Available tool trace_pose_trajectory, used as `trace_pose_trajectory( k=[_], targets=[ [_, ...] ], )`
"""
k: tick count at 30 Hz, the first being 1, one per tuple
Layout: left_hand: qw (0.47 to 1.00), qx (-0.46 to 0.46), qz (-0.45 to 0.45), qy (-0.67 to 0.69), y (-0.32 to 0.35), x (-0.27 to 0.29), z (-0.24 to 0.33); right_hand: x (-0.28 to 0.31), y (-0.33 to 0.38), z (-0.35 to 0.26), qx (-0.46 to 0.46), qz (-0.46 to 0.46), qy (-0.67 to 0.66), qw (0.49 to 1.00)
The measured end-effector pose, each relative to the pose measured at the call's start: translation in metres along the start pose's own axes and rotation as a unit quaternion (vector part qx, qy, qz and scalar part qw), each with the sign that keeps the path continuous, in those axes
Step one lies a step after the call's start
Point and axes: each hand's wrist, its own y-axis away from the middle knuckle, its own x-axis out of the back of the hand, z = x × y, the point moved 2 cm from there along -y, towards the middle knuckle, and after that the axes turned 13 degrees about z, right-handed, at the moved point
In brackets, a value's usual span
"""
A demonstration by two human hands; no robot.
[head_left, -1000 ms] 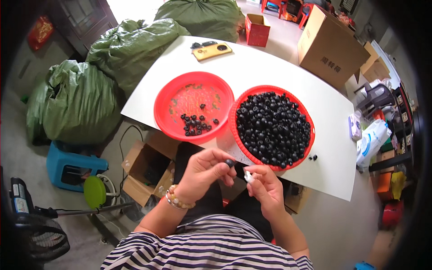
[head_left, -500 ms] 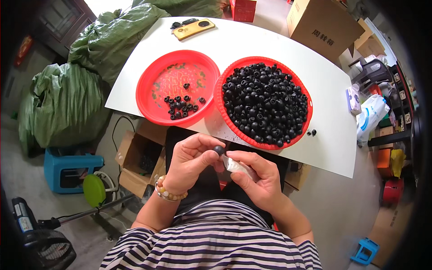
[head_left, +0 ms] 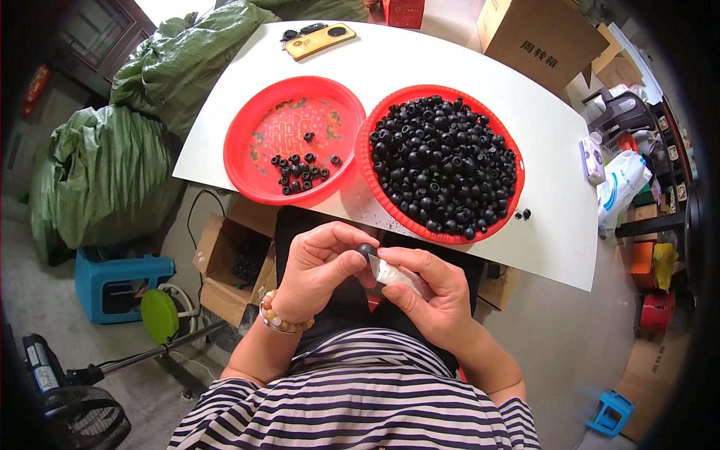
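Pinched between the thumb and fingers of my left hand is a small black ball-shaped part. A thin flat blade wrapped in white material is held in my right hand, its bare end against or very near the ball; exact contact cannot be told. Both hands meet over my lap, in front of the table edge. Beyond them, a red basket is heaped with black hollow ball parts. To its left, a shallow red basin contains several similar parts with visible holes.
The white table carries a yellow phone at the far edge, a tissue pack and two loose black parts at right. Green sacks, a blue stool and a fan stand left; an open carton sits underneath.
The blade's bare end shows more plainly beside the ball, and my right hand has shifted very slightly. The left hand keeps its pinch. The whole view has tilted a little.
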Motion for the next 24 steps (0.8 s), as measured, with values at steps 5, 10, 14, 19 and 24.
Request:
trace_pose_trajectory(
  k=[5, 10, 14, 19, 24],
  targets=[
    [1.000, -0.003, -0.006, 0.007, -0.001, 0.000, 0.001, -0.002, 0.001, 0.003, -0.016, 0.009, -0.024, 1.000],
    [1.000, 0.009, -0.002, 0.016, -0.001, 0.000, -0.001, -0.003, 0.003, 0.007, -0.045, 0.017, -0.044, 0.998],
    [1.000, 0.002, 0.003, 0.006, -0.002, 0.000, -0.001, -0.004, 0.004, 0.008, -0.050, 0.023, -0.049, 0.997],
    [1.000, 0.006, -0.004, 0.008, -0.003, 0.001, -0.003, -0.006, 0.003, 0.010, -0.057, 0.031, -0.056, 0.996],
    [1.000, 0.007, -0.014, 0.023, -0.003, 0.002, -0.005, -0.007, 0.002, 0.007, -0.067, 0.028, -0.061, 0.996]
  ],
)
